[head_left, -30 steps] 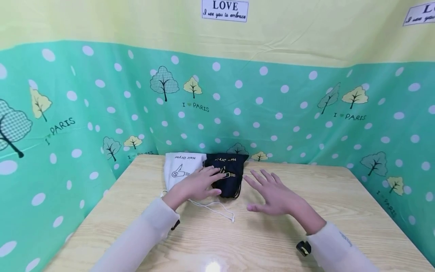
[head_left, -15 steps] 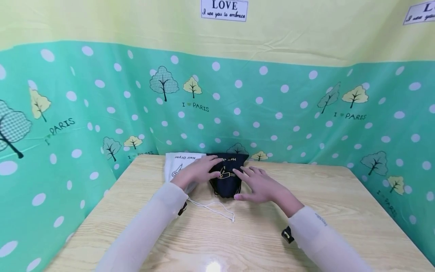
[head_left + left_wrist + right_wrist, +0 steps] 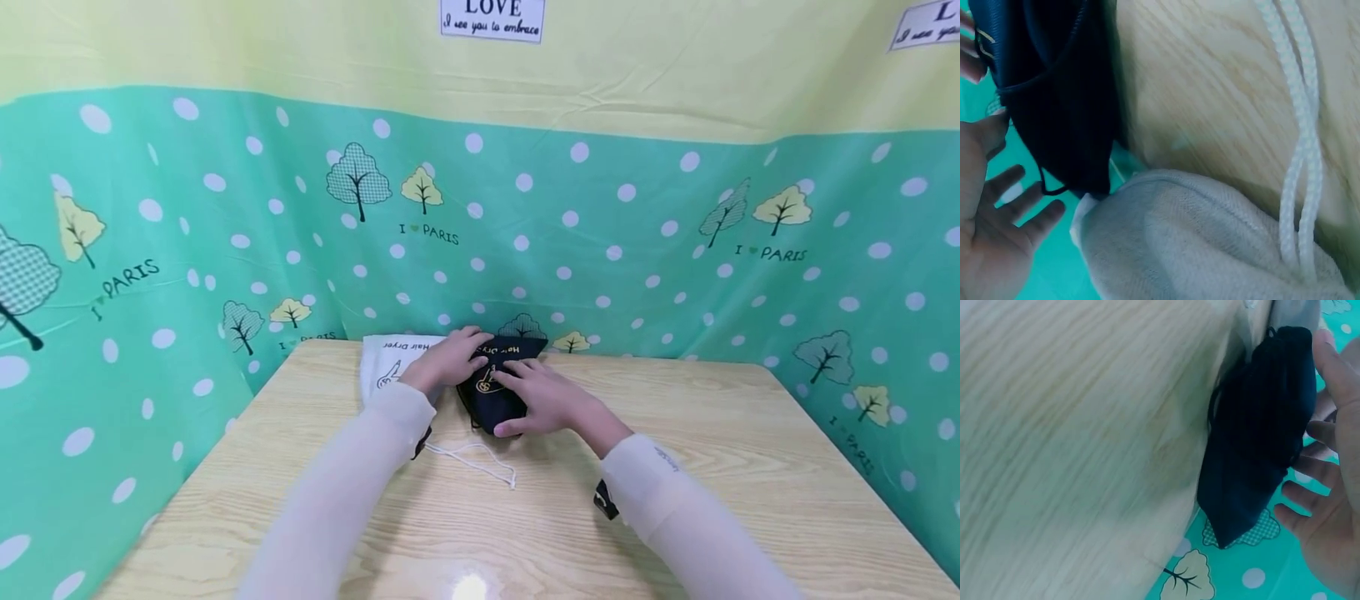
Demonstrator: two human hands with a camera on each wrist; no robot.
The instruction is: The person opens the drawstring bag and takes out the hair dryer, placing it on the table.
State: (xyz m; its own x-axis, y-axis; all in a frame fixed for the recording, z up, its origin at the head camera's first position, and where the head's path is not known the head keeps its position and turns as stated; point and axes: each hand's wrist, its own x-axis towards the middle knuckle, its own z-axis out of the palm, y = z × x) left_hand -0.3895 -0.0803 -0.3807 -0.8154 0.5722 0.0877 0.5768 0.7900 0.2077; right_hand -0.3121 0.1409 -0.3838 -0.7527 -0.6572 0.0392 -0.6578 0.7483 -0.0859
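The black bag (image 3: 487, 410) lies at the desk (image 3: 750, 433)'s twelve o'clock, white bag (image 3: 379, 360) at nine beside it. Left hand (image 3: 452, 358) at its ten, right hand (image 3: 549, 398) at three, both spread, presumably for balanced support.

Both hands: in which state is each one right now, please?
Left hand: open, at the black bag.
Right hand: open, at the same bag.
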